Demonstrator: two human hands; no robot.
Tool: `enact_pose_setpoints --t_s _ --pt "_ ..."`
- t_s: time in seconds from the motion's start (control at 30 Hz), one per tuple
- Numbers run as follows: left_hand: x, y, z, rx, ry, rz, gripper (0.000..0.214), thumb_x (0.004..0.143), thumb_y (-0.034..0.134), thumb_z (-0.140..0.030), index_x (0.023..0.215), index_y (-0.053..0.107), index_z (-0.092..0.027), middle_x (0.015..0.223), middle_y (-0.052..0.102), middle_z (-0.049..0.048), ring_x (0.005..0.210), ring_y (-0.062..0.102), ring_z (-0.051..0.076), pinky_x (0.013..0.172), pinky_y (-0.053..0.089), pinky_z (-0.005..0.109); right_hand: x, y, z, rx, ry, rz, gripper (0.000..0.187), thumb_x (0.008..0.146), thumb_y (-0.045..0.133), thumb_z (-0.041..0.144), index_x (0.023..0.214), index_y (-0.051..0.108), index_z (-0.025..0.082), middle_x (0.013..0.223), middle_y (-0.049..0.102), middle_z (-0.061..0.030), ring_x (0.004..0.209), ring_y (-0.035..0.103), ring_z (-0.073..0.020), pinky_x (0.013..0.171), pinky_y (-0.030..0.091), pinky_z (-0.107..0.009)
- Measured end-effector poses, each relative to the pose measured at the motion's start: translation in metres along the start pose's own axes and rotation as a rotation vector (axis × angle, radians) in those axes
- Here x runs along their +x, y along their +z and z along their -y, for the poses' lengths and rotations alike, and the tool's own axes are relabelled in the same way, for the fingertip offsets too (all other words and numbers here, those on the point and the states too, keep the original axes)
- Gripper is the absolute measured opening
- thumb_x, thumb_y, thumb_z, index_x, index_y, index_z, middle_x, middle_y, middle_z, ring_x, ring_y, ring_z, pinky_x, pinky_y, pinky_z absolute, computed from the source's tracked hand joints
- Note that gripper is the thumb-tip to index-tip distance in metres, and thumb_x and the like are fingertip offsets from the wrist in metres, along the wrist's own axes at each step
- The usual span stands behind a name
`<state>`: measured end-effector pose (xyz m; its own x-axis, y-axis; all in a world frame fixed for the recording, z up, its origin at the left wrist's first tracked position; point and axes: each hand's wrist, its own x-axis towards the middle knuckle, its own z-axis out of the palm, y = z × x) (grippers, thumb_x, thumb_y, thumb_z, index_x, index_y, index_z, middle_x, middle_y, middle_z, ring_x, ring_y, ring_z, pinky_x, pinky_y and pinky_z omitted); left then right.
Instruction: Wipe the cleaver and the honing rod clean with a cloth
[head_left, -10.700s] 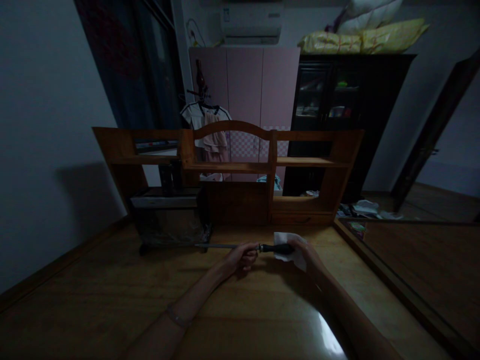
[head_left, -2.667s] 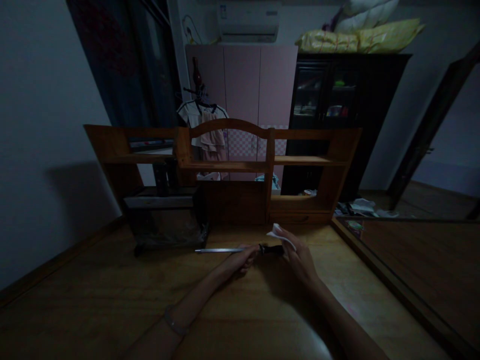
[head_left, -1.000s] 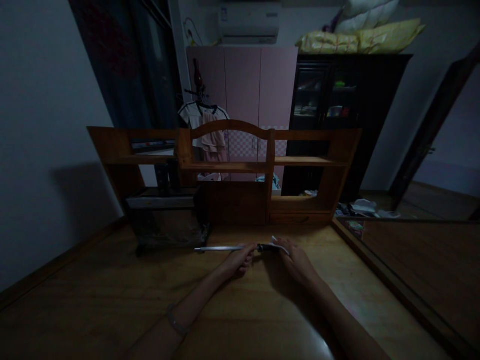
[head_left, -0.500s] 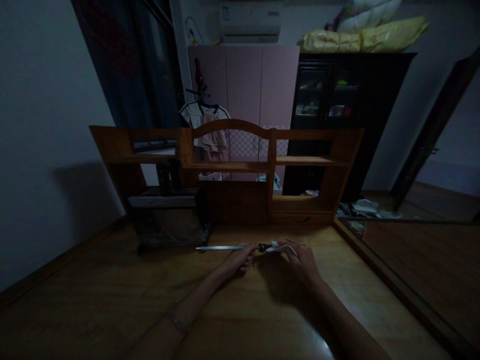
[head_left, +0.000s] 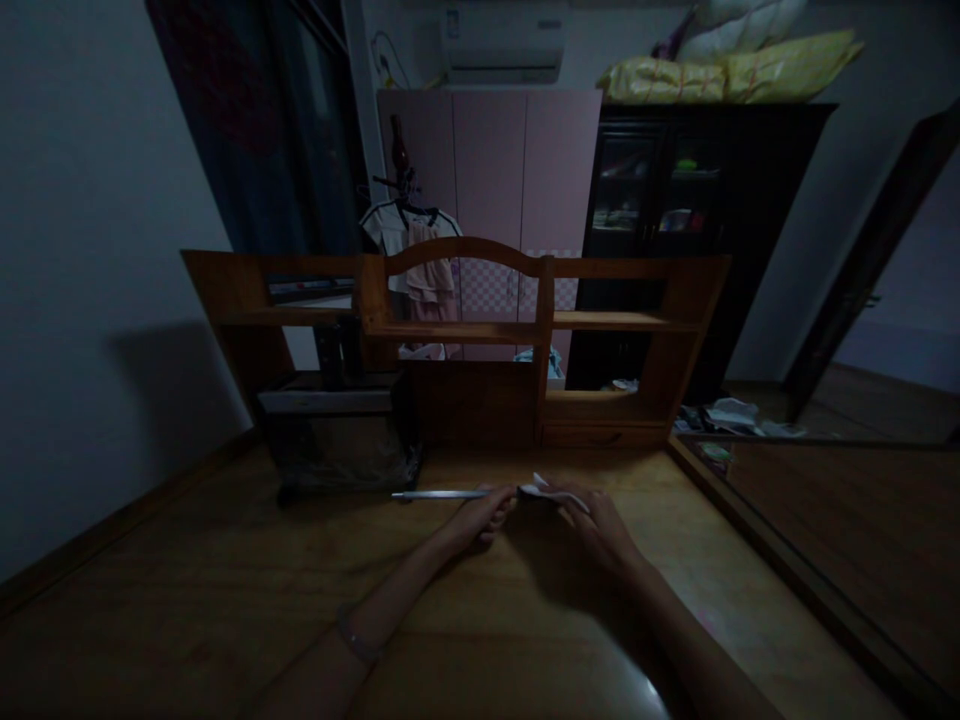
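Observation:
My left hand (head_left: 486,515) is closed around a slim silver metal rod (head_left: 439,495), which sticks out to the left above the wooden desktop. Just right of that fist the rod has a dark end (head_left: 531,494), partly covered. My right hand (head_left: 592,512) is closed on a white tissue or cloth (head_left: 551,488) and presses it over this dark end. What kind of tool the rod belongs to cannot be made out in the dim light. Some fingers of the right hand are hidden behind the white piece.
A wooden shelf unit (head_left: 546,330) stands along the desk's far edge. At its left is a dark box-like appliance (head_left: 337,440) with a clear plastic cover. The wooden desktop (head_left: 465,640) lies under both arms, and a raised ledge (head_left: 780,560) runs along the right.
My right hand has shifted slightly left, and the white piece now covers more of the rod's dark end. My left hand keeps its hold almost unmoved.

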<state>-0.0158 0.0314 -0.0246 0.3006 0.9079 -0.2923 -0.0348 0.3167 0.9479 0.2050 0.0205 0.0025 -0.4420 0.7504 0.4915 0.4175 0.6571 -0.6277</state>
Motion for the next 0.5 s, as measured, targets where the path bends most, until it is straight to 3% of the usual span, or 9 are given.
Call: enact_pose_setpoints --t_s 0.2,0.4,0.5 --pt "0.002 -0.002 0.003 -0.002 0.022 0.014 0.047 0.072 0.055 -0.061 0.06 0.033 -0.021 0.047 0.023 -0.0109 0.034 0.016 0.003 0.036 0.004 0.021 0.001 0.001 -0.007 -0.036 -0.023 -0.109 0.038 0.091 0.039 0.029 0.126 0.056 0.029 0.135 0.051 0.0004 0.126 0.046 -0.0218 0.108 0.033 -0.044" --pt "-0.001 -0.001 0.002 0.026 0.036 0.025 0.046 0.071 0.054 -0.064 0.064 0.038 -0.02 0.048 0.024 -0.0109 0.036 0.015 0.003 0.036 0.005 0.02 0.0 0.002 0.008 0.069 -0.008 0.029 0.035 0.091 0.04 0.029 0.12 0.061 0.03 0.126 0.059 -0.0005 0.119 0.054 -0.0233 0.104 0.038 -0.046" --pt "-0.002 -0.001 0.001 0.038 0.015 -0.007 0.049 0.07 0.053 -0.066 0.063 0.037 -0.02 0.048 0.024 -0.0111 0.036 0.016 0.003 0.037 0.005 0.02 -0.001 -0.001 0.01 0.086 -0.001 0.008 0.034 0.091 0.04 0.03 0.115 0.064 0.027 0.119 0.064 -0.003 0.112 0.059 -0.0248 0.099 0.042 -0.046"
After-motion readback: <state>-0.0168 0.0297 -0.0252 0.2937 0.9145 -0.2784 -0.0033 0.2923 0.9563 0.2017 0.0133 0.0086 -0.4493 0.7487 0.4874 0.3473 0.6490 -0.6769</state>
